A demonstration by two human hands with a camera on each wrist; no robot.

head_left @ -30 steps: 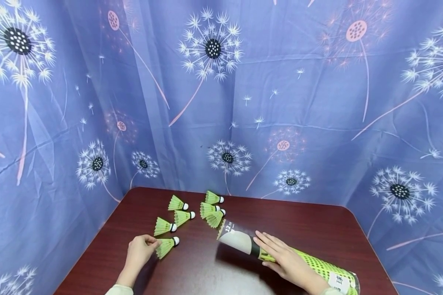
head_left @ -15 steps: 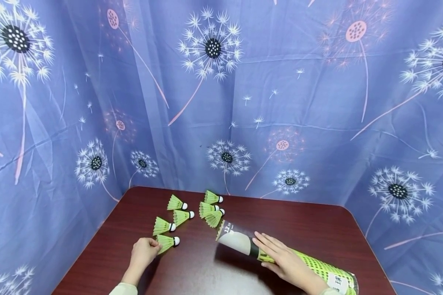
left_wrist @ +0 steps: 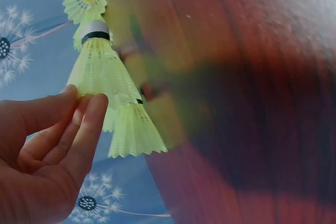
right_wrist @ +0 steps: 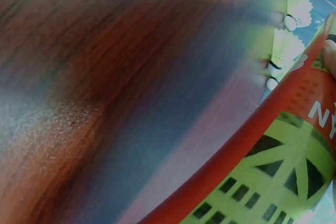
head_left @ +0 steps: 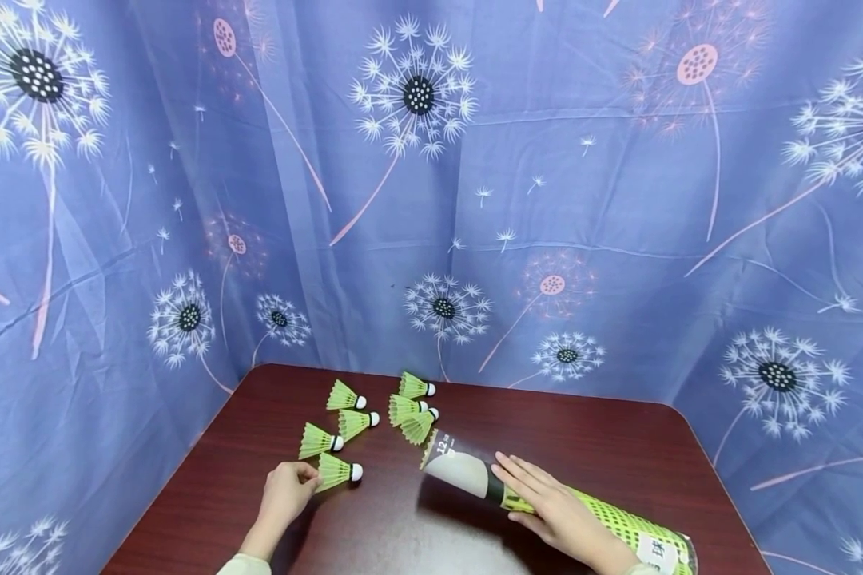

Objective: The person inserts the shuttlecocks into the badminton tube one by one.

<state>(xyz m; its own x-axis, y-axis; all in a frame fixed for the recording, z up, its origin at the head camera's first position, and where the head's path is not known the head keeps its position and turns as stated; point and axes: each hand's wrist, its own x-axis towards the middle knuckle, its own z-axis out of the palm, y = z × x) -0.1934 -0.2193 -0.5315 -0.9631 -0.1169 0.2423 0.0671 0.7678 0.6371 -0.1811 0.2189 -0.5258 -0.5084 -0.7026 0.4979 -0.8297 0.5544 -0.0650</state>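
Note:
My left hand (head_left: 285, 493) pinches a yellow-green shuttlecock (head_left: 336, 471) by the edge of its skirt, thumb against fingertips. In the left wrist view this shuttlecock (left_wrist: 100, 69) points its white cork with a black band away from the hand. My right hand (head_left: 557, 515) holds a long shuttlecock tube (head_left: 622, 515), fingers laid across its top and thumb along the near side. The tube slants across the table, its clear end marked 12 toward the middle and a dark shadow beneath. In the right wrist view the tube (right_wrist: 273, 177) shows a green pattern and a red strip.
Behind the left hand lie more shuttlecocks: one (head_left: 319, 441) close to the held one, two farther back, and a cluster (head_left: 406, 409) near the tube's clear end. The dark red table (head_left: 582, 435) ends at a blue dandelion-print curtain (head_left: 503, 200).
My left hand has moved slightly right with the shuttlecock, which now lies farther from its neighbour, cork pointing right. The right hand and tube stay put.

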